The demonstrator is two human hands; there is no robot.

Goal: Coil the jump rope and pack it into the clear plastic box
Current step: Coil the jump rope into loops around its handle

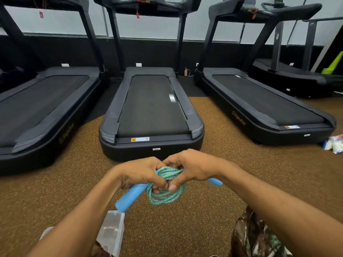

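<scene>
The jump rope (165, 198) is a blue-and-green braided cord wound into a small bundle of several loops, held in front of me above the floor. My left hand (143, 172) grips the left side of the bundle together with one blue foam handle (130, 194), which points down-left. My right hand (193, 169) grips the right side of the coil; the second blue handle (215, 181) sticks out under its wrist. The two thumbs nearly touch. The clear plastic box (113, 231) stands on the floor at the lower left, partly hidden by my left forearm.
Three black treadmills (152, 108) stand side by side ahead on the brown speckled floor (55, 182). A small pile of white and coloured packets (334, 144) lies at the right edge. My camouflage-clad knee (254, 236) is at the bottom right. Green cones (334, 64) stand far right.
</scene>
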